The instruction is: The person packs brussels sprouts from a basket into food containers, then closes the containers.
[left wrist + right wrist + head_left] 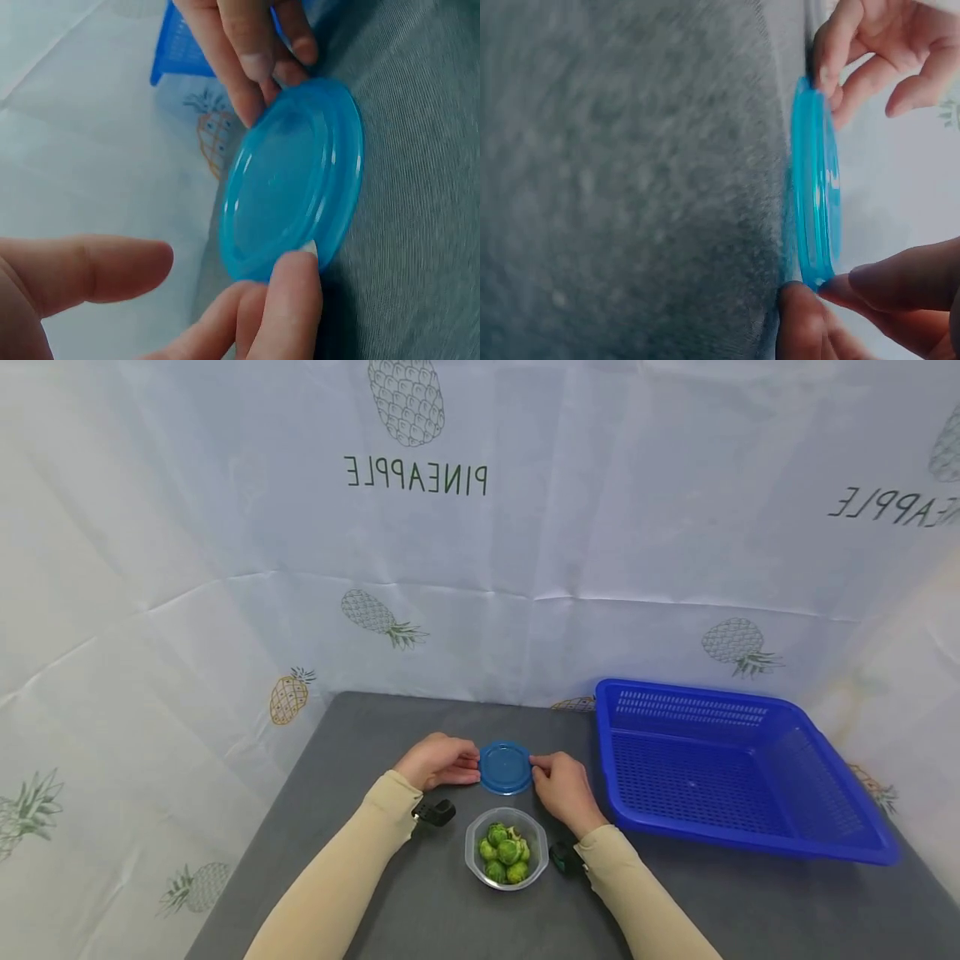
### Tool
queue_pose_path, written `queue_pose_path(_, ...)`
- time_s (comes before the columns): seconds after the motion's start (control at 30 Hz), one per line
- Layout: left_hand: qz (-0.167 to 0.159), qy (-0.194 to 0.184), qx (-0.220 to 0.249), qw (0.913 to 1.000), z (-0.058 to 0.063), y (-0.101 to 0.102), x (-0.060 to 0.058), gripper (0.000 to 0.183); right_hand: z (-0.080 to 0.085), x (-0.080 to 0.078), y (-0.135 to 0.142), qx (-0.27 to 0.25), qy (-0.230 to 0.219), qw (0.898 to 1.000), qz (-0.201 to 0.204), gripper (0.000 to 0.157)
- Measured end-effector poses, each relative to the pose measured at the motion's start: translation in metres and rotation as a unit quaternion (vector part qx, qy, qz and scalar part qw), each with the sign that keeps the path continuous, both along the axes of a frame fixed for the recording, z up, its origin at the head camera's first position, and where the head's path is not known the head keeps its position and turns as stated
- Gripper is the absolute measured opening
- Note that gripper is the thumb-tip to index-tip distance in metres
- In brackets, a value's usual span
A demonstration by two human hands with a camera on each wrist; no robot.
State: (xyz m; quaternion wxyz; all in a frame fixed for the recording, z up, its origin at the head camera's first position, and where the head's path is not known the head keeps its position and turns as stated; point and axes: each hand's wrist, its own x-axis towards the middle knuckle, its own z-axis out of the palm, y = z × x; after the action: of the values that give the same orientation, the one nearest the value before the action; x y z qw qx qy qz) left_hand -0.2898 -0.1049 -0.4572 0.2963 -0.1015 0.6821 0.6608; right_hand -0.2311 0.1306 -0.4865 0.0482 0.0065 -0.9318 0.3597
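Observation:
A round translucent blue lid point(505, 767) is between my two hands, close over the grey table. My left hand point(447, 761) has its fingertips at the lid's left edge, and its thumb point(90, 270) stands apart from the lid. At the opposite edge, my right hand point(562, 785) pinches the rim between its fingertips point(836, 289). Nearer to me, between the forearms, sits a clear plastic container point(470, 852) without a cover. Several green Brussels sprouts point(507, 852) lie heaped inside it.
A large blue plastic basket point(697, 839) with perforated sides stands to the right on the grey table point(427, 910). Behind the table hangs a white cloth point(525, 543) printed with pineapples. Dark wrist cameras point(435, 812) are strapped beneath both wrists.

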Motion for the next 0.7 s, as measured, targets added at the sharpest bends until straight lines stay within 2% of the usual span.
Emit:
queue_pose_path(0.17, 0.01, 0.012, 0.03, 0.9994, 0.005, -0.004, 0.009, 0.031, 0.004, 0.009, 0.001, -0.014, 0.009, 1.0, -0.008, 0.029)
queue_pose_path(0.3, -0.001, 0.053, 0.027, 0.9982, 0.008, -0.009, 0.022, 0.032, 0.007, 0.023, 0.002, -0.031, 0.03, 0.999, -0.007, 0.03)
queue_pose_path(0.37, -0.004, 0.076, 0.021, 0.9969, 0.012, -0.011, 0.029, 0.031, 0.01, 0.031, 0.001, -0.039, 0.057, 0.998, -0.007, 0.031)
queue_pose_path(0.53, 0.003, 0.125, 0.012, 0.9921, 0.025, -0.013, 0.047, 0.027, 0.025, 0.052, 0.0, -0.055, 0.128, 0.99, -0.014, 0.032)
queue_pose_path(0.7, -0.003, 0.16, 0.025, 0.9868, 0.042, -0.018, 0.069, 0.029, 0.047, 0.07, 0.003, -0.11, 0.141, 0.984, -0.015, 0.03)
